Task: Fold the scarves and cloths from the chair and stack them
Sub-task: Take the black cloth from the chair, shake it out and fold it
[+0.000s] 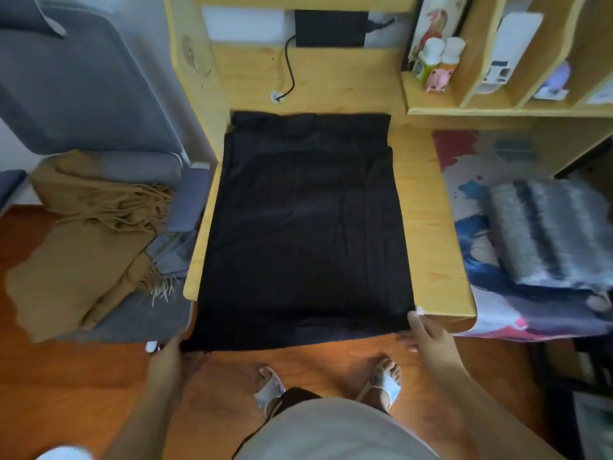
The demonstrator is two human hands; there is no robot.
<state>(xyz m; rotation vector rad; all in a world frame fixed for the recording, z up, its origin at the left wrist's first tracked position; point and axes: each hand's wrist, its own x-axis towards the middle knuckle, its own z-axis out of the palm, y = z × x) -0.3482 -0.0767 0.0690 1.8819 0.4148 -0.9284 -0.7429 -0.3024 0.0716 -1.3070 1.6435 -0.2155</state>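
A large black cloth (305, 227) lies spread flat on the wooden desk (428, 227), its near edge hanging over the desk's front. My left hand (172, 356) pinches the cloth's near left corner below the desk edge. My right hand (428, 333) holds the near right corner at the desk's front edge. A brown fringed scarf (83, 234) lies crumpled on the grey chair (99, 94) to the left. A folded grey-and-white striped scarf (547, 230) rests on the surface to the right.
At the desk's back are a black box with a cable (330, 28), two bottles (438, 56) and a pink figure (438, 79) on wooden shelves (497, 107). A colourful printed cover (471, 180) lies under the striped scarf. My sandalled feet stand on the wood floor (66, 393).
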